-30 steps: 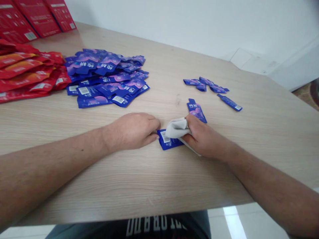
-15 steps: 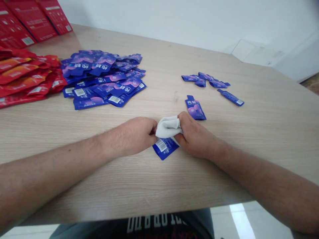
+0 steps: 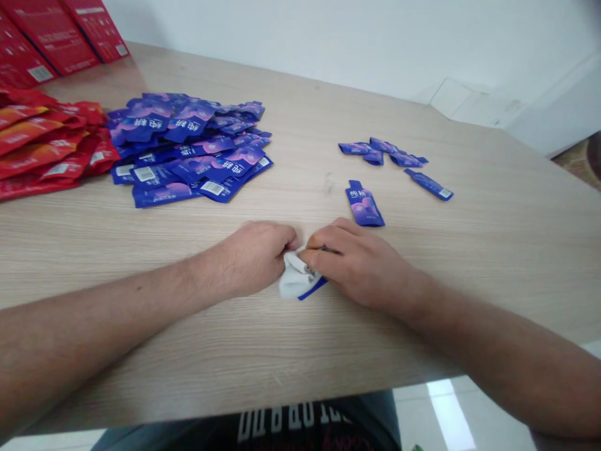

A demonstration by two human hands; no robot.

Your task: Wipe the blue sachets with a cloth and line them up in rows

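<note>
A white cloth (image 3: 295, 279) lies over a blue pouch (image 3: 313, 289), of which only a lower edge shows. My right hand (image 3: 350, 260) is closed on the cloth, its fingers pressing it against the pouch. To the left, my left hand (image 3: 263, 257) has its fingers curled together at the cloth's upper left edge; what they pinch is hidden. Just beyond my right hand, a single blue pouch (image 3: 365, 205) lies flat on the table with its spout end pointing away.
A large pile of blue pouches (image 3: 188, 150) lies at the back left, beside red pouches (image 3: 51, 144) and red boxes (image 3: 61, 37). Several small blue pouches (image 3: 375, 150) and one narrow pouch (image 3: 429, 184) rest at the back right of the wooden table (image 3: 211, 369).
My right hand has moved left and toward me with the cloth, which now covers most of the pouch. The left hand stays in nearly the same place.
</note>
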